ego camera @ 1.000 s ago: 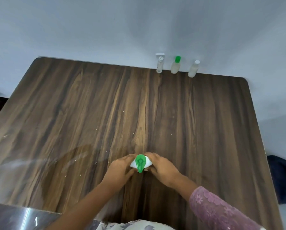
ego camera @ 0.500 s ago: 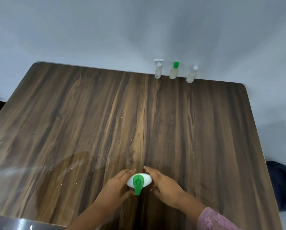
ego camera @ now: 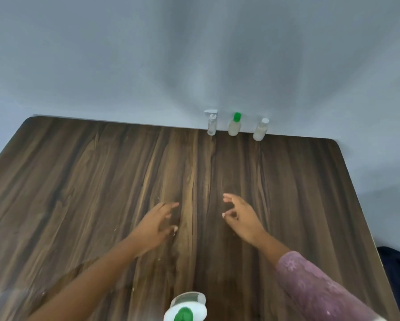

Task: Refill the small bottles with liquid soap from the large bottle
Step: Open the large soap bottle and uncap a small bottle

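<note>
The large white soap bottle point(ego camera: 187, 306) with a green pump top stands at the table's near edge, cut off by the frame's bottom. Both hands hover over the middle of the table beyond it, holding nothing. My left hand point(ego camera: 156, 224) has its fingers spread. My right hand point(ego camera: 239, 214) is loosely curled with fingers apart. Three small bottles stand in a row at the far edge against the wall: a clear one with a white pump point(ego camera: 211, 123), one with a green cap point(ego camera: 235, 125), and one with a white cap point(ego camera: 260, 129).
The dark wood-grain table point(ego camera: 78, 181) abuts a grey wall point(ego camera: 194, 54). A dark blue cloth point(ego camera: 398, 274) lies off the table's right side.
Both hands let go of the large bottle and moved forward over the table. The view tilted upward, so the large bottle now sits at the bottom edge.
</note>
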`<state>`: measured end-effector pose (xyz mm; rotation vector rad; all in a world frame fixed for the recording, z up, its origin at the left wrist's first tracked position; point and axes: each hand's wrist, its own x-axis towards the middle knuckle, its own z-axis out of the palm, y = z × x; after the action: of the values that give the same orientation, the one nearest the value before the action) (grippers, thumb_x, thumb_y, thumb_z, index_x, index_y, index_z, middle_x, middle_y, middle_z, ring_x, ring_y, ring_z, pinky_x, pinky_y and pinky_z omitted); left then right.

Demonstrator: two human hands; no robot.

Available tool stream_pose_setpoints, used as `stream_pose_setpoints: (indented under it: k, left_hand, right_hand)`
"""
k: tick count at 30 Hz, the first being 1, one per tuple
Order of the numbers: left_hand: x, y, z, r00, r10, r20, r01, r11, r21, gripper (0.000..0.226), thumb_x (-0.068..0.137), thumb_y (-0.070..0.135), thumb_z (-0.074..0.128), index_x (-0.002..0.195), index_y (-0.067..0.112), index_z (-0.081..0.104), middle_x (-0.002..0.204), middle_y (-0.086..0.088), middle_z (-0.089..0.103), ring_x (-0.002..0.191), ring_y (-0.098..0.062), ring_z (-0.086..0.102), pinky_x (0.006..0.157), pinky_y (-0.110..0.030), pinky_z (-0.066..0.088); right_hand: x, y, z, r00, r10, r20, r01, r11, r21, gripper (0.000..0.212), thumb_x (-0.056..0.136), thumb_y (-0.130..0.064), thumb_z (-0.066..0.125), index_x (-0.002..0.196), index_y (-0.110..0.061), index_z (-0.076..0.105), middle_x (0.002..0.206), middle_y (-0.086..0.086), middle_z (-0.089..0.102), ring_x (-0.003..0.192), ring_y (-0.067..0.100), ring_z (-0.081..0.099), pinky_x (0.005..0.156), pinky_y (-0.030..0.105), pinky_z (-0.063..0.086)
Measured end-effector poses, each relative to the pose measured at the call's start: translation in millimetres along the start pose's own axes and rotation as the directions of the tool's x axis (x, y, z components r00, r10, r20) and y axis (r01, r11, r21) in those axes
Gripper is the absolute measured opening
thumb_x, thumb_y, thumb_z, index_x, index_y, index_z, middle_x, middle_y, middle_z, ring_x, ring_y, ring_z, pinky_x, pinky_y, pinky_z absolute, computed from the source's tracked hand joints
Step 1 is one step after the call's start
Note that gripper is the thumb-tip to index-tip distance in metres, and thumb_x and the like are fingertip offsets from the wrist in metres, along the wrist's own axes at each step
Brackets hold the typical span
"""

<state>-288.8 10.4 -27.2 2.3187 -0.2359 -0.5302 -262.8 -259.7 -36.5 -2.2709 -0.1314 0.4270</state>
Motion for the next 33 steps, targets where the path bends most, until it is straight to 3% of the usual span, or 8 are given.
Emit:
stream_pose_setpoints:
  k: [3, 8, 12, 15, 21, 26, 31, 33]
  left_hand:
    - [62, 23, -14, 0.996, -0.058, -0.070, 0.046, 0.984, -0.170, 0.055, 0.086, 0.011, 0.066, 0.136, 0.012, 0.043, 0.125, 0.000, 0.046, 0.115, -0.015, 0.052, 0.099, -0.025, 0.043]
    - [163, 43, -26, 0.981, -0.125, -0.145, 0.079, 0.954, -0.289, 0.056, 0.087, 0.007, 0.064, 0.138, 0.012, 0.041, 0.133, -0.003, 0.048, 0.123, -0.018, 0.048, 0.103, -0.029, 0.041]
    - [232, 50, -33, 0.975, -0.174, -0.141, 0.112, 0.923, -0.368, 0.067, 0.087, -0.001, 0.059, 0.145, 0.013, 0.028, 0.147, -0.006, 0.037, 0.132, -0.021, 0.041, 0.096, -0.023, 0.037]
    - [269, 51, -36, 0.972, -0.202, -0.118, 0.127, 0.879, -0.459, 0.077, 0.086, -0.010, 0.050, 0.149, 0.015, 0.016, 0.153, -0.006, 0.026, 0.135, -0.024, 0.037, 0.094, -0.027, 0.044]
    - [320, 42, -33, 0.980, -0.166, -0.113, 0.091, 0.869, -0.487, 0.083, 0.073, -0.007, 0.051, 0.145, 0.024, 0.026, 0.136, -0.007, 0.047, 0.121, -0.023, 0.050, 0.100, -0.042, 0.047]
    - [320, 36, -20, 0.968, -0.197, -0.156, 0.098, 0.868, -0.486, 0.069, 0.079, -0.015, 0.044, 0.139, 0.017, 0.033, 0.122, 0.000, 0.049, 0.115, -0.014, 0.051, 0.081, -0.026, 0.050]
    - [286, 35, -2, 0.972, -0.206, -0.111, 0.106, 0.810, -0.576, 0.064, 0.079, -0.023, 0.038, 0.132, 0.012, 0.041, 0.110, 0.005, 0.051, 0.113, -0.013, 0.051, 0.081, -0.015, 0.041]
    - [261, 36, 3, 0.986, -0.150, -0.076, 0.089, 0.845, -0.527, 0.057, 0.086, -0.016, 0.043, 0.135, 0.013, 0.040, 0.118, 0.006, 0.052, 0.112, -0.009, 0.050, 0.083, -0.013, 0.043]
  right_hand:
    - [51, -7, -15, 0.995, 0.029, -0.096, -0.021, 0.996, 0.090, 0.052, 0.089, -0.006, 0.060, 0.137, -0.012, 0.042, 0.127, 0.003, 0.053, 0.080, 0.010, 0.060, 0.068, 0.008, 0.040]
    - [138, -24, -35, 0.978, 0.101, -0.184, -0.059, 0.974, 0.220, 0.056, 0.091, -0.009, 0.059, 0.142, -0.012, 0.035, 0.133, 0.005, 0.051, 0.079, 0.006, 0.058, 0.074, 0.018, 0.047]
    - [203, -35, -45, 0.975, 0.118, -0.187, -0.069, 0.965, 0.252, 0.066, 0.092, -0.014, 0.059, 0.147, -0.013, 0.021, 0.144, 0.007, 0.042, 0.099, 0.016, 0.060, 0.090, 0.028, 0.046]
    - [247, -37, -43, 0.974, 0.142, -0.175, -0.097, 0.965, 0.245, 0.072, 0.092, -0.015, 0.059, 0.148, -0.013, 0.014, 0.147, 0.008, 0.036, 0.123, 0.026, 0.049, 0.097, 0.031, 0.041]
    - [296, -29, -31, 0.952, 0.137, -0.273, -0.089, 0.979, 0.183, 0.046, 0.090, -0.012, 0.058, 0.130, -0.008, 0.036, 0.127, 0.012, 0.053, 0.114, 0.027, 0.055, 0.097, 0.037, 0.046]
    - [295, -13, -41, 0.951, 0.026, -0.309, -0.040, 0.998, -0.039, 0.032, 0.092, -0.016, 0.059, 0.121, -0.006, 0.052, 0.119, 0.014, 0.060, 0.110, 0.030, 0.056, 0.094, 0.035, 0.043]
    - [263, -5, -47, 0.982, -0.019, -0.190, 0.003, 0.997, -0.083, 0.029, 0.088, -0.015, 0.065, 0.115, -0.005, 0.062, 0.111, 0.014, 0.064, 0.103, 0.028, 0.060, 0.082, 0.026, 0.042]
    - [240, 0, -44, 0.987, -0.018, -0.160, 0.006, 0.997, -0.075, 0.030, 0.087, -0.015, 0.066, 0.115, -0.006, 0.062, 0.109, 0.013, 0.064, 0.101, 0.027, 0.060, 0.081, 0.025, 0.041]
